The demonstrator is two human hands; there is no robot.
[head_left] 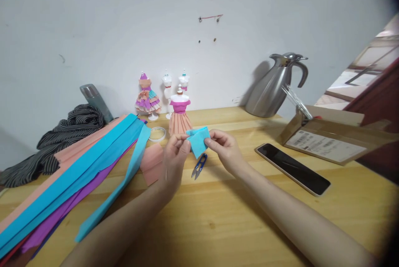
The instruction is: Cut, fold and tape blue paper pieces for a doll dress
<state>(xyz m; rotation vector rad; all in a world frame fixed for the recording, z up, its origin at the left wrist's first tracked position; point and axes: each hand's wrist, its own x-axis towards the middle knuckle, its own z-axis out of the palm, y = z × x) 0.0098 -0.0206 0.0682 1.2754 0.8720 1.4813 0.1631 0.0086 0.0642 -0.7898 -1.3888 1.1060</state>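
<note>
A small folded piece of blue crepe paper [199, 142] is held up between my two hands, above the table. My left hand [176, 154] pinches its left edge between thumb and fingers. On the opposite edge, my right hand [225, 148] grips it the same way. Just below the paper lie blue thread snips [199, 167], blades toward me. Behind it stands a mini dress form [180, 109] in a magenta top and pleated peach skirt. A peach paper piece [151, 163] lies beside my left wrist, and a narrow blue strip [124, 184] runs left of it.
Long crepe paper sheets [77, 171] and a striped cloth [75, 127] cover the left side, near a bottle [96, 102]. A tape roll [157, 134] and a ruffled-dress form [148, 98] stand farther back. To the right are a phone [293, 168], a cardboard box [330, 138] and a steel jug [271, 88].
</note>
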